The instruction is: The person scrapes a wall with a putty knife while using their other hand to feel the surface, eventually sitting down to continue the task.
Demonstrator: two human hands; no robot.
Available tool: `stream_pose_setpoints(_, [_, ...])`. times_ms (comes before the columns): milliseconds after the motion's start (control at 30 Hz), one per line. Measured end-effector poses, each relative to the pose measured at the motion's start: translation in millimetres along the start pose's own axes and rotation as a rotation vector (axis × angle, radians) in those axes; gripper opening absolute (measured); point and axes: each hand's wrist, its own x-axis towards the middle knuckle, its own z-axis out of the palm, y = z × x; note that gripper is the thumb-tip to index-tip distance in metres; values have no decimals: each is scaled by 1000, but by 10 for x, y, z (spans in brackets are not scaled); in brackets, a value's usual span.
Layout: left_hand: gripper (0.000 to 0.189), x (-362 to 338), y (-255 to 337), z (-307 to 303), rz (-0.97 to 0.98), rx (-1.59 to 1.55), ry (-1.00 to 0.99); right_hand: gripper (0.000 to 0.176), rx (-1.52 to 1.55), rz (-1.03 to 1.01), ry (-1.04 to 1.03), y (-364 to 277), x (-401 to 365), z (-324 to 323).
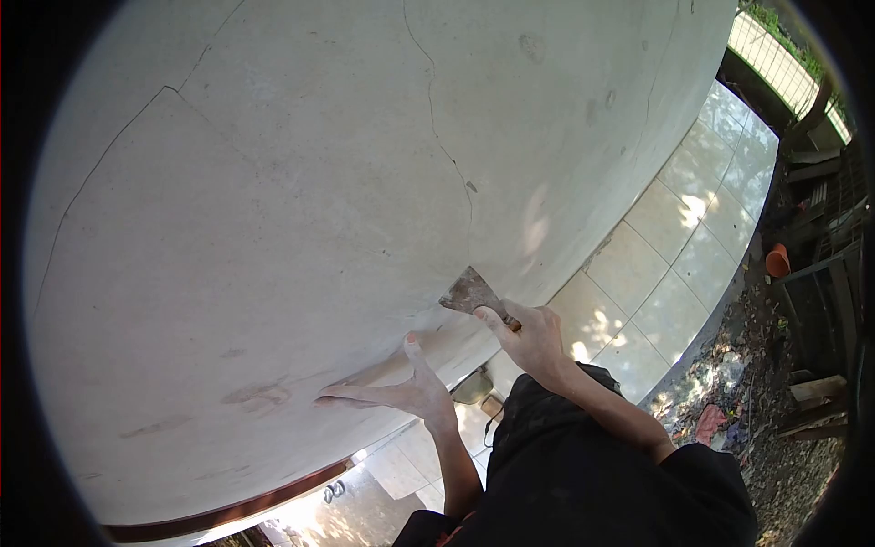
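A pale plastered wall (301, 201) fills most of the view, with thin dark cracks running down it. My right hand (536, 342) is closed round the handle of a putty knife (471, 292), thumb along the base of its blade. The wide, stained blade tilts up to the left and lies right at the wall below the middle crack. Lower and to the left, my left hand (410, 387) holds nothing. Its fingers stretch left along the wall and its thumb points up, apart from them. Both hands look dusted with white.
Light floor tiles (638, 273) run along the wall's foot on the right. Beyond them lie leaf-strewn ground, an orange pot (777, 261) and wooden boards (818, 389). A small container (472, 387) stands on the floor between my arms. A reddish-brown strip (228, 510) edges the wall at lower left.
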Motion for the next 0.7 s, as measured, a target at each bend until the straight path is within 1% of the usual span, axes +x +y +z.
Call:
stream_pose_setpoints(67, [122,-5,2,-8,-26,5,-12,43,204,-64,49,-283,27,0])
stream_pose_setpoints(100, [125,15,-18,-12,-39,-2,-27,43,204,-54,49,-447,57,-55])
stream_pose_setpoints(167, [128,8,-30,-38,-51,-10,-28,39,115,-175,59,-721,157,-168])
stream_pose_setpoints(200, [125,-1,-26,-46,-33,-13,-24,36,81,-127,-6,-701,178,-193])
stream_pose_setpoints(233, [122,-1,-24,-37,-16,-21,-18,36,88,-140,7,-622,179,-200])
stream_pose_setpoints(267, [122,6,-28,-43,-16,-30,-4,35,104,-64,6,-505,152,-183])
stream_pose_setpoints(300, [122,-7,-37,-64,-57,-27,-31,35,117,12,-2,-498,156,-231])
stream_pose_setpoints(333, [122,-19,-36,-60,-103,-25,-58,38,172,37,-38,-506,176,-278])
stream_pose_setpoints(367, [122,-17,-40,-50,-115,-26,-51,38,164,27,-46,-532,177,-290])
stream_pose_setpoints(433, [121,-18,-67,-50,-57,-35,-45,40,194,75,-68,-616,124,-296])
stream_pose_setpoints(467, [121,-32,-57,-71,-63,-29,-48,40,192,78,-76,-764,158,-327])
stream_pose_setpoints(533, [120,-29,-38,-74,-44,-55,-38,42,131,-83,-57,-1002,265,-360])
stream_pose_setpoints(567, [120,-24,-38,-85,-37,-58,-30,42,138,-90,-51,-1017,242,-389])
stream_pose_setpoints(633, [121,-26,-46,-87,-50,-39,-51,45,100,23,-59,-963,170,-474])
stream_pose_setpoints(667, [121,-17,-73,-94,-52,-48,-44,45,96,13,-54,-878,141,-471])
stream_pose_setpoints(700, [123,-16,-102,-87,-60,-56,-65,46,138,89,-61,-799,146,-463])
